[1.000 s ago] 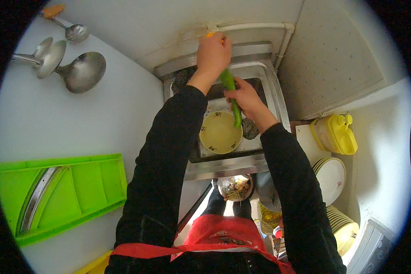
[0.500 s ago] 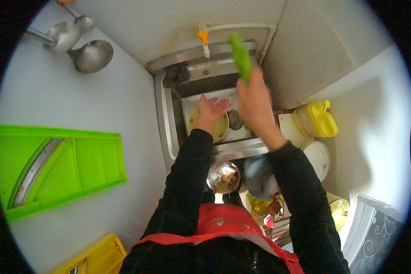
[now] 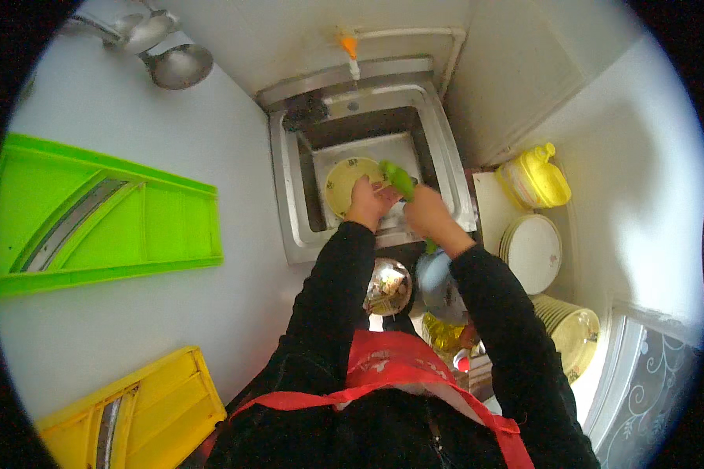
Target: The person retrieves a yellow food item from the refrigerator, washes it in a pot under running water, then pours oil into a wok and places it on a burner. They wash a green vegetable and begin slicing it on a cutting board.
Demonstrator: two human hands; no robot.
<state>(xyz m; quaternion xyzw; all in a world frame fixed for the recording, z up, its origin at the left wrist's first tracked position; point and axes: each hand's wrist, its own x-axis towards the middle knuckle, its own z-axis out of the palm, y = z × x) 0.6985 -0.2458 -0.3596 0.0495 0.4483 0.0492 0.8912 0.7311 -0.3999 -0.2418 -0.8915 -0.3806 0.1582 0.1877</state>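
Note:
In my right hand [image 3: 430,215] I grip a long bright green thing [image 3: 399,178], blurred by motion. One end sticks out past my fingers toward the sink and a bit shows below the hand; whether it is a cloth or a vegetable I cannot make out. My left hand [image 3: 374,202] is open beside it, palm turned up and fingers stretched; whether they touch the green thing is unclear. Beneath the left hand a round yellowish plate [image 3: 352,176] with small dark marks lies in the steel sink [image 3: 287,199], partly covered by the hand.
An orange-handled tap [image 3: 350,48] is above the sink, with a dark scrubber [image 3: 305,113] on its rim. At right are a yellow jug [image 3: 536,178], white plates [image 3: 536,254] and stacked yellowish plates [image 3: 575,340]. Ladles [image 3: 181,66] and green [image 3: 180,227] and yellow slicers [image 3: 164,406] are at left.
My right hand has come down and nearer with the green thing, now close to my left hand. The view has shifted, showing more of the sink and the yellow slicer.

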